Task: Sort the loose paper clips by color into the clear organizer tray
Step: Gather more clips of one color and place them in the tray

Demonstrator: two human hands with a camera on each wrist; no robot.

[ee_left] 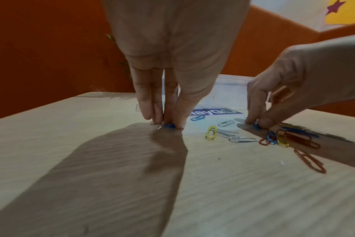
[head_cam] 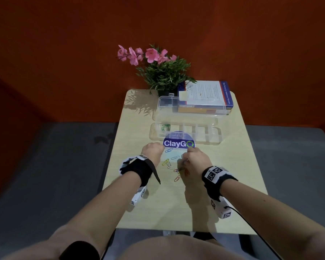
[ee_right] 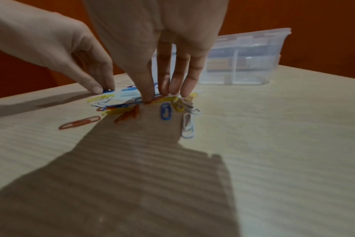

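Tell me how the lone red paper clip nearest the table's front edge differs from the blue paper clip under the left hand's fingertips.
The red paper clip lies flat and apart from both hands, its whole loop showing; the blue paper clip is pinched against the wooden table by the left hand, mostly hidden. The red one sits near the right hand, the blue one left of the pile. Both remain outside the clear organizer tray.

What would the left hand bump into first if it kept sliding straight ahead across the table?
Probably the round ClayGo sticker just beyond the left hand, which pinches a blue paper clip. The first real obstacle looks like the clear organizer tray behind it, though depth is hard to judge.
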